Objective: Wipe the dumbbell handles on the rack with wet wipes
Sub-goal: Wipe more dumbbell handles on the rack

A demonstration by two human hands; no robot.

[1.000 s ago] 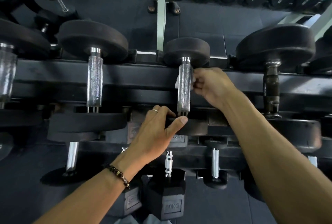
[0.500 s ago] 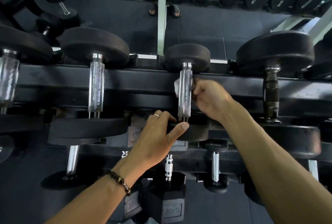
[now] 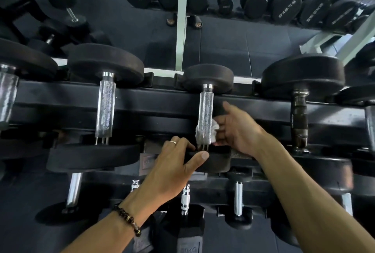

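Head view looks down on a dark dumbbell rack [image 3: 162, 102] whose top rails carry a row of dumbbells lying front to back. Near the middle of the row sits a small dumbbell with a knurled steel handle [image 3: 206, 110]. The right hand [image 3: 237, 131] reaches in from the right side of that handle, fingers curled and pinching a crumpled white wet wipe [image 3: 203, 134] against the handle's lower end, just above the near weight head [image 3: 211, 160]. The wipe wraps behind the bar and shows on both sides of it. The left hand [image 3: 174, 163] grips the front edge of that near weight head, thumb laid along its rim and fingers curled over the top; it wears a ring and a beaded bracelet [image 3: 126, 217] at the wrist. To the left lies a bigger dumbbell with a steel handle [image 3: 105, 108], and to the right one with a dark handle [image 3: 299, 117]. Smaller dumbbells sit on the rail below.
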